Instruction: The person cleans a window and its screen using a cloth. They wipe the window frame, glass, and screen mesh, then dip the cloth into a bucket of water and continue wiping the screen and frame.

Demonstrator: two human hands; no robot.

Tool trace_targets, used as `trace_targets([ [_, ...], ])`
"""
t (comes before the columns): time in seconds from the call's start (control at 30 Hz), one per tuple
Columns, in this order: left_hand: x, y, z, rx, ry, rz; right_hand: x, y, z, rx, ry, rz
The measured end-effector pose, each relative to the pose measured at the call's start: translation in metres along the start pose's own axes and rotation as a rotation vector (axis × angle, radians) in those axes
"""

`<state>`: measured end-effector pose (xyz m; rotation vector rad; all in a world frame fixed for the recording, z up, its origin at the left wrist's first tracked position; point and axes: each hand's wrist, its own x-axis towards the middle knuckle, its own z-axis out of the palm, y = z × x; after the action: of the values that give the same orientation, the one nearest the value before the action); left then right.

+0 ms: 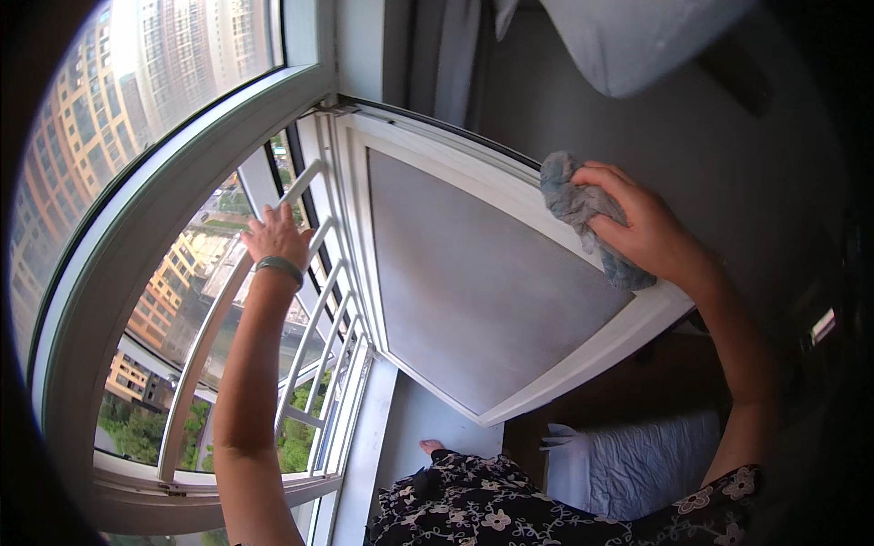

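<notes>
My right hand grips a crumpled grey-blue cloth. The cloth lies against the upper right part of the white frame of a window screen sash, which stands swung inward. Dark mesh fills the sash, with a brownish patch on it. On the left, my left hand, with a bangle at the wrist, rests on a white bar of the window guard rail. Its fingers are spread over the bar; whether they close around it is hidden.
A fixed glass pane in a thick white frame is at the upper left. High-rise buildings and trees lie far below outside. A bare foot is on the pale sill. Lower right is a wrinkled pale-blue cover; grey fabric hangs above.
</notes>
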<state>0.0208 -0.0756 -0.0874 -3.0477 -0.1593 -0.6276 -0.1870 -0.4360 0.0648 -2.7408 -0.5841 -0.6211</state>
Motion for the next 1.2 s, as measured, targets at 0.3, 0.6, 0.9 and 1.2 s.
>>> trace_targets([
  [0.3,0.004,-0.007,0.014,0.078,0.109,0.092,0.142,-0.002,0.066,-0.137,-0.091,-0.202],
  [0.6,0.009,-0.015,0.032,0.068,0.297,0.134,0.265,-0.007,0.112,0.036,-0.200,-0.061],
  [0.9,0.016,-0.015,0.036,0.043,0.291,0.147,0.334,0.011,0.130,0.049,-0.053,-0.204],
  [1.2,0.016,-0.016,0.041,0.074,0.320,0.170,0.295,-0.001,0.130,-0.245,-0.284,-0.180],
])
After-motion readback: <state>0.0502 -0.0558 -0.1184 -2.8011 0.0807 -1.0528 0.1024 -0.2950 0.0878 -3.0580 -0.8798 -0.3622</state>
